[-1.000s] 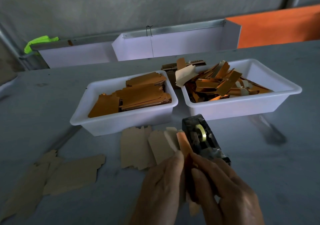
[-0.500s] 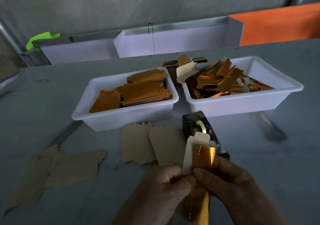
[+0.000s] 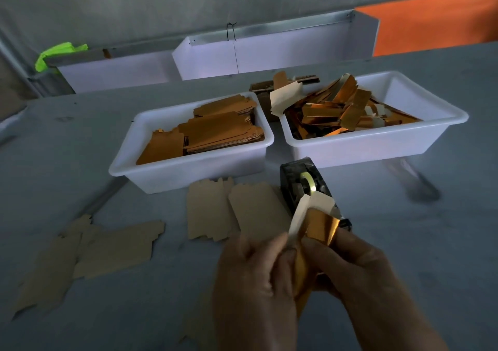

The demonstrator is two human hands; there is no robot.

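Pinched a half-folded gold card point(image 3: 320, 228) low in the centre of the frame, between left hand point(image 3: 253, 278) and right hand point(image 3: 358, 275), fingers of both curled closely round it. Hid with its pale flap the near end of a black tape dispenser point(image 3: 293, 178) just behind. Noted 2 white trays higher up: left tray point(image 3: 188, 172) with stacked gold blanks point(image 3: 221, 132), right tray point(image 3: 377, 148) with loose folded pieces point(image 3: 347, 108). Noted also brown flat blanks point(image 3: 237, 210) on the grey table point(image 3: 431, 242), touching the dispenser's left side, and more in the lower left.
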